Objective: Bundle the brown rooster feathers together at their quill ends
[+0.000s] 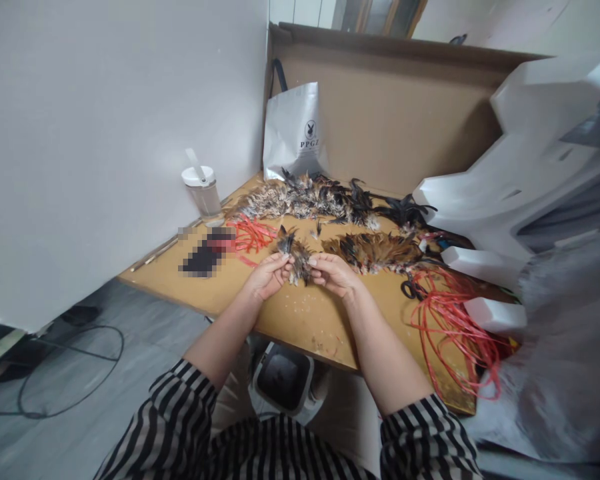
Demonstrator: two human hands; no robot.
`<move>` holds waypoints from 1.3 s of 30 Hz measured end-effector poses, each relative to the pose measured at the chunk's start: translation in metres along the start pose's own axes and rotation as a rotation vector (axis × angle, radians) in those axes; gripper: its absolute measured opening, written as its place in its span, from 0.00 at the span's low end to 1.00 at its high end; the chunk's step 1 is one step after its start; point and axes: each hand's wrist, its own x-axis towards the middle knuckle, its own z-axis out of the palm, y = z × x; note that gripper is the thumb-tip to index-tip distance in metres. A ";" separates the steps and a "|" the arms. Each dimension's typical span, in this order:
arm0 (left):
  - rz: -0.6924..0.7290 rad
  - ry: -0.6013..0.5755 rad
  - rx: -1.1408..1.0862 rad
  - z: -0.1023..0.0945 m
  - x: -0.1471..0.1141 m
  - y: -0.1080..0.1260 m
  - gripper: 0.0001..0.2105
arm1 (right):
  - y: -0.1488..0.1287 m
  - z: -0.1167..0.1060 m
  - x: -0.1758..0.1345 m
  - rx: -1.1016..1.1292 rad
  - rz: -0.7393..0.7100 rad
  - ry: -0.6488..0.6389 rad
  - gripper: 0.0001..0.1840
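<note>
Between my two hands, just above the near part of the wooden table, is a small bunch of brown and black feathers. My left hand pinches the bunch on its left side, thumb against fingers. On the opposite side my right hand has its fingers closed on the same feathers. Right behind my right hand lies a row of golden-brown feathers. Farther back spreads a long heap of mottled brown, white and black feathers. Red plastic strips lie beyond my left hand.
The wooden table holds a lidded cup at left, a silver bag at the back, and black scissors beside tangled red strips. White foam pieces crowd the right. Below stands a bin.
</note>
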 end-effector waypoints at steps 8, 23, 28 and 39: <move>-0.018 0.045 0.082 0.001 0.003 -0.004 0.03 | 0.009 0.009 0.007 -0.205 -0.249 0.221 0.12; 0.044 0.076 0.092 -0.005 0.007 -0.007 0.05 | 0.019 0.022 0.008 -0.933 -0.635 0.394 0.07; 0.064 0.075 0.111 -0.002 0.006 -0.007 0.05 | 0.018 0.017 0.011 -0.615 -0.421 0.357 0.11; -0.006 -0.030 0.273 -0.005 0.003 -0.010 0.09 | 0.014 0.014 0.010 -0.087 -0.123 0.166 0.15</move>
